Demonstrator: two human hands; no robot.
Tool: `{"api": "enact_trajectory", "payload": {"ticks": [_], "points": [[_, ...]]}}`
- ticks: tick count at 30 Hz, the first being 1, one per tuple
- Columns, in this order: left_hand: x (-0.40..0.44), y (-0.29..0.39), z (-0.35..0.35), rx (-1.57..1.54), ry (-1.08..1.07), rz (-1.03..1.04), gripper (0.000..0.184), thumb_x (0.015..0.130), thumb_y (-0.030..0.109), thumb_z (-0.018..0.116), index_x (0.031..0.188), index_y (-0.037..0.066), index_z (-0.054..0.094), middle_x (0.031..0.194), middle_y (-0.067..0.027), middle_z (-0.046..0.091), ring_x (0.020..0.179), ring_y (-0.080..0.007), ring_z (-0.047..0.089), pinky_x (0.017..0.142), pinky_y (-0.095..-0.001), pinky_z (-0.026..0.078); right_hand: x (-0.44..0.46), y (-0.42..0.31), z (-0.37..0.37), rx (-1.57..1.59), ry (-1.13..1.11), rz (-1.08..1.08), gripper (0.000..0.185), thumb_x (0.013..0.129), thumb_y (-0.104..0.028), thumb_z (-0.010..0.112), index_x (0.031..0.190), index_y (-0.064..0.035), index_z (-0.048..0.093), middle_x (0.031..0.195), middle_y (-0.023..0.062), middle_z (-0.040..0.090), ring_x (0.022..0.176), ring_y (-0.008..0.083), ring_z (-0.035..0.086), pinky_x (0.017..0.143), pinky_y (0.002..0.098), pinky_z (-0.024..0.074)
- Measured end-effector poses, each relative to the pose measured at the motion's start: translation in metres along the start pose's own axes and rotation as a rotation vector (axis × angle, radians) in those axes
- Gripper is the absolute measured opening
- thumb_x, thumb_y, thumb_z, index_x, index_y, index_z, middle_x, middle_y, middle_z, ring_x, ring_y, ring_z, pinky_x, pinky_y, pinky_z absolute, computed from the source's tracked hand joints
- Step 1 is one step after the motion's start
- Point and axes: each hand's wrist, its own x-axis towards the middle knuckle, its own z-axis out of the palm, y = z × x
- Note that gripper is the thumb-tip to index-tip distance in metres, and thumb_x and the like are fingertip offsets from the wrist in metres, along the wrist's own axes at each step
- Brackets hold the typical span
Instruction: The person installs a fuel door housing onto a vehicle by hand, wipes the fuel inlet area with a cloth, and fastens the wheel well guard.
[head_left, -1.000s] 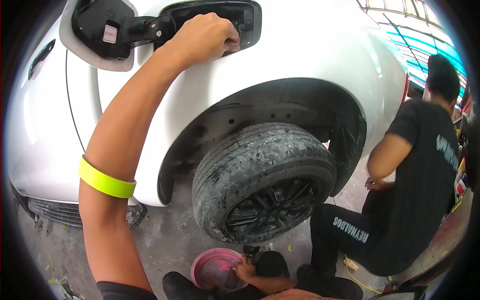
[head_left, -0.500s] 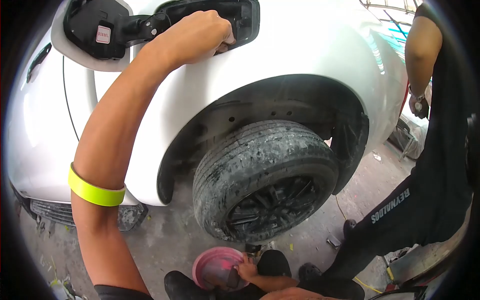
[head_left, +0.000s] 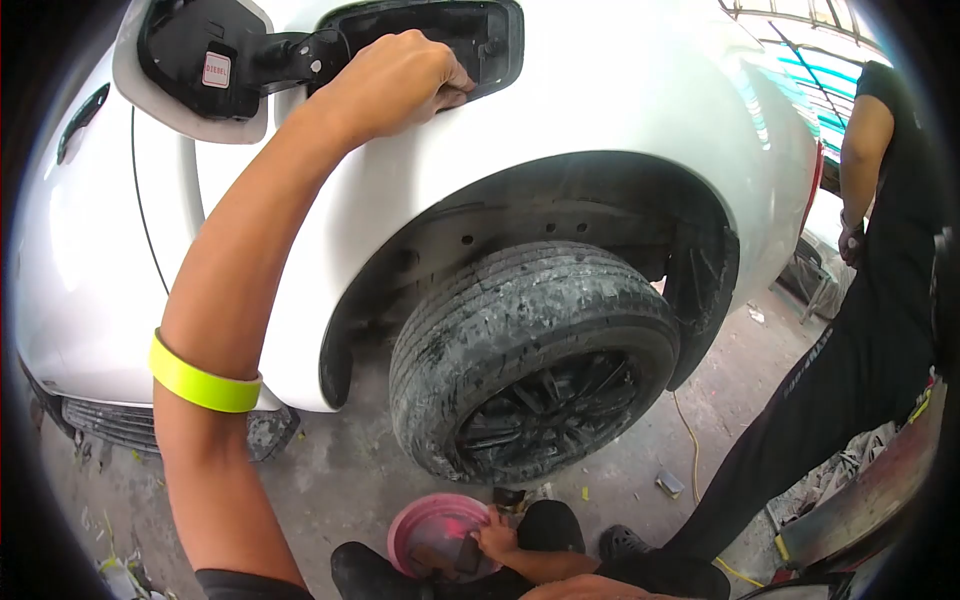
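Observation:
My left hand [head_left: 405,85], a yellow-green band on its arm, reaches up to the fuel filler recess [head_left: 505,50] in a white car body panel [head_left: 610,90]. Its fingers are curled at the lower edge of that recess; whatever they may hold is hidden. To the left hangs the opened fuel flap [head_left: 190,60], with a "DIESEL" label. Low in the view, my right hand [head_left: 496,538] grips the right rim of a pink basin [head_left: 400,525] between my knees. Water and a dark flat piece [head_left: 467,552] show inside the basin, close to my fingers.
A dusty tyre [head_left: 530,350] sits under the wheel arch, below my left hand. On the right stands another person in black trousers [head_left: 800,420], a shoe [head_left: 622,545] near my knee. A yellow cord [head_left: 690,440] and small debris lie on the concrete floor [head_left: 340,480].
My left hand has shifted slightly along the lower edge of the recess. The other person's leg and arm have moved, the arm farther right. My right hand stays at the basin.

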Motion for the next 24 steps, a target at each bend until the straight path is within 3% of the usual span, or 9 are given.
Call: {"api": "enact_trajectory", "payload": {"ticks": [7, 10, 12, 16, 18, 19, 21, 24], "points": [[0.009, -0.001, -0.002, 0.014, -0.025, 0.042, 0.020, 0.079, 0.009, 0.072, 0.097, 0.002, 0.075, 0.091, -0.0211, 0.069, 0.081, -0.0372, 0.067, 0.077, -0.0402, 0.054, -0.001, 0.000, 0.002, 0.059, 0.019, 0.018, 0.038, 0.090, -0.044, 0.062, 0.113, -0.0154, 0.071, 0.155, 0.0158, 0.027, 0.131, 0.0444, 0.038, 0.096, 0.0547, 0.0474], [0.009, 0.003, -0.001, 0.126, -0.108, -0.044, 0.017, 0.080, 0.009, 0.072, 0.095, 0.001, 0.075, 0.089, -0.0206, 0.069, 0.081, -0.0372, 0.067, 0.077, -0.0407, 0.054, -0.003, -0.001, 0.000, 0.053, 0.030, 0.007, 0.038, 0.090, -0.044, 0.062, 0.112, -0.0150, 0.072, 0.155, 0.0148, 0.027, 0.131, 0.0438, 0.039, 0.096, 0.0535, 0.0477], [0.006, 0.001, 0.001, 0.053, 0.026, -0.008, 0.015, 0.081, 0.012, 0.071, 0.092, 0.002, 0.075, 0.085, -0.0195, 0.069, 0.080, -0.0371, 0.067, 0.076, -0.0415, 0.054, -0.003, -0.003, -0.004, -0.008, -0.003, 0.020, 0.038, 0.090, -0.043, 0.063, 0.112, -0.0138, 0.072, 0.154, 0.0148, 0.027, 0.131, 0.0431, 0.039, 0.096, 0.0529, 0.0480], [0.008, 0.004, 0.004, 0.116, 0.014, -0.054, 0.016, 0.082, 0.020, 0.070, 0.090, 0.007, 0.076, 0.081, -0.0179, 0.070, 0.076, -0.0370, 0.067, 0.075, -0.0426, 0.054, -0.003, -0.004, -0.006, 0.014, 0.019, 0.013, 0.038, 0.089, -0.043, 0.063, 0.112, -0.0127, 0.071, 0.154, 0.0151, 0.028, 0.131, 0.0428, 0.039, 0.096, 0.0534, 0.0481], [0.006, 0.007, 0.003, 0.114, 0.030, -0.078, 0.016, 0.082, 0.021, 0.070, 0.090, 0.008, 0.076, 0.081, -0.0173, 0.070, 0.076, -0.0369, 0.067, 0.075, -0.0428, 0.054, -0.003, 0.000, 0.001, -0.081, 0.172, -0.077, 0.038, 0.089, -0.046, 0.062, 0.106, -0.0129, 0.072, 0.150, 0.0207, 0.031, 0.114, 0.0447, 0.052, 0.083, 0.0504, 0.0551], [0.004, 0.009, 0.003, 0.108, 0.040, -0.101, 0.016, 0.083, 0.022, 0.071, 0.089, 0.008, 0.076, 0.081, -0.0167, 0.070, 0.076, -0.0368, 0.067, 0.075, -0.0430, 0.054, -0.001, 0.002, 0.005, -0.086, 0.175, -0.077, 0.038, 0.089, -0.046, 0.062, 0.106, -0.0129, 0.072, 0.150, 0.0207, 0.031, 0.114, 0.0447, 0.052, 0.083, 0.0504, 0.0551], [0.003, 0.008, 0.002, 0.104, 0.051, -0.116, 0.017, 0.083, 0.023, 0.071, 0.089, 0.009, 0.076, 0.081, -0.0159, 0.070, 0.077, -0.0362, 0.067, 0.076, -0.0433, 0.054, -0.003, -0.003, -0.005, 0.034, 0.029, 0.006, 0.037, 0.089, -0.041, 0.063, 0.112, -0.0129, 0.071, 0.152, 0.0177, 0.029, 0.128, 0.0439, 0.040, 0.094, 0.0543, 0.0490], [0.004, 0.006, 0.002, 0.017, 0.036, -0.200, 0.016, 0.083, 0.023, 0.071, 0.089, 0.009, 0.077, 0.082, -0.0159, 0.071, 0.079, -0.0362, 0.067, 0.076, -0.0439, 0.054, -0.008, -0.009, -0.012, -0.018, 0.068, -0.006, 0.036, 0.090, -0.040, 0.062, 0.112, -0.0132, 0.070, 0.152, 0.0190, 0.028, 0.128, 0.0449, 0.041, 0.092, 0.0530, 0.0501]]}}
